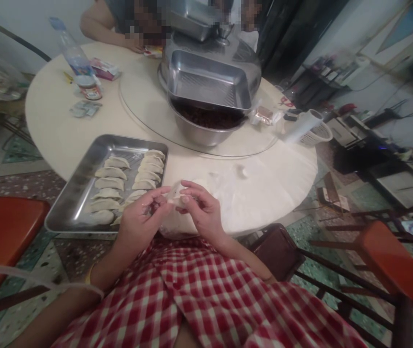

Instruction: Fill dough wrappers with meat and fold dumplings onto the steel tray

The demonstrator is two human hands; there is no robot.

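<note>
Between the fingertips of both hands is a pale dumpling (176,194), held up over the near edge of the table. My left hand (144,212) pinches its left side; my right hand (203,208) grips its right side with thumb and fingers. Fingers partly hide the dumpling. Just left of my hands lies a metal tray (72,193) with two rows of folded dumplings (110,183). Beyond my hands, a metal bowl (206,135) of dark filling stands on the glass turntable, partly under a tilted empty metal tray (210,79).
A plastic bottle (74,53), a jar (89,88) and a pink packet (104,69) stand at the table's left. A white basket (315,133) with a plastic-wrap roll is at the right. Another person's arm (99,29) rests at the far side. Chairs flank the table.
</note>
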